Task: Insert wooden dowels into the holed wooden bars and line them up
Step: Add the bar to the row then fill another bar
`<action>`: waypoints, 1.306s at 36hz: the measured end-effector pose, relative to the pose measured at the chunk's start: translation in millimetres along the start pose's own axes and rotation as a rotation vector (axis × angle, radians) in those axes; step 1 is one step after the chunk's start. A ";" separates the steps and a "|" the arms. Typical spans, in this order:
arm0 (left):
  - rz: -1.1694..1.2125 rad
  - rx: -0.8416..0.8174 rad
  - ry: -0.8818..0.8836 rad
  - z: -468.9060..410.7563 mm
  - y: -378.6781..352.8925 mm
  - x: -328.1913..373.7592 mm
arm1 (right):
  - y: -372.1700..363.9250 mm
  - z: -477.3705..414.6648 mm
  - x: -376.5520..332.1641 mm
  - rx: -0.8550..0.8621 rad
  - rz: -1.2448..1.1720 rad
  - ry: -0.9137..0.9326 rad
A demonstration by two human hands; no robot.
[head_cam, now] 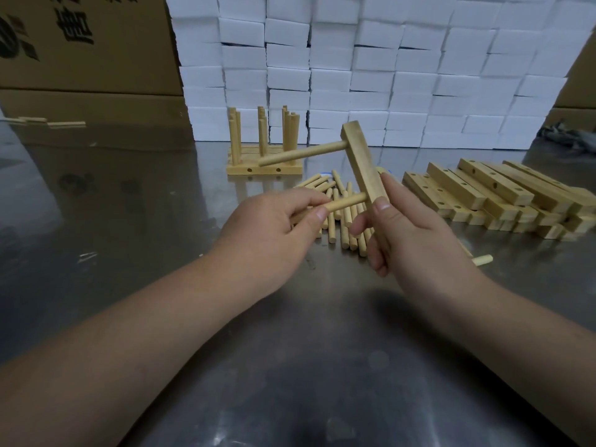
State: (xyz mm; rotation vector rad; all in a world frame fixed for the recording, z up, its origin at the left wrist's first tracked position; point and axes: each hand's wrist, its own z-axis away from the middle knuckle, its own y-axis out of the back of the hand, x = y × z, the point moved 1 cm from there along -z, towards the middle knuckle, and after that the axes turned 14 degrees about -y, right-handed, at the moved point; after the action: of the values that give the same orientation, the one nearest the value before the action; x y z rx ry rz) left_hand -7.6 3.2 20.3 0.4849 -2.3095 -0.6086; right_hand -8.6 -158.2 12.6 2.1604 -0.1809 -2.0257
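My right hand (pixel 409 227) grips a holed wooden bar (pixel 361 161) by its lower end, tilted above the table. One dowel (pixel 300 153) sticks out of the bar's upper part to the left. My left hand (pixel 280 227) pinches a second dowel (pixel 345 202) whose tip meets the bar's lower part. Loose dowels (pixel 342 221) lie in a heap beneath the hands. Behind them, several bars with upright dowels (pixel 264 150) stand side by side in a row.
A pile of bare holed bars (pixel 496 198) lies to the right, with one stray dowel (pixel 482 260) nearer me. A wall of white boxes (pixel 354 66) closes the back. Cardboard cartons (pixel 87 50) stand at the back left on the steel table (pixel 290 350).
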 end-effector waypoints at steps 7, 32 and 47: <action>-0.254 -0.194 -0.062 0.4 -5.2 -0.6 | -4.2 2.0 -1.4 -0.036 -0.078 -0.010; 0.726 0.237 0.228 -1.3 -5.8 5.3 | -5.5 1.5 -4.2 -0.136 -0.234 -0.106; 0.718 0.159 0.243 -2.2 -3.1 2.7 | 0.4 -3.0 -3.4 -0.149 -0.292 -0.106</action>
State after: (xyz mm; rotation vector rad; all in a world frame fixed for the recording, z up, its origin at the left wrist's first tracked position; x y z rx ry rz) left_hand -7.4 -1.3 21.5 -0.2035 -2.1024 -0.0122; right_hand -5.9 -157.9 16.2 2.0897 0.2798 -2.2262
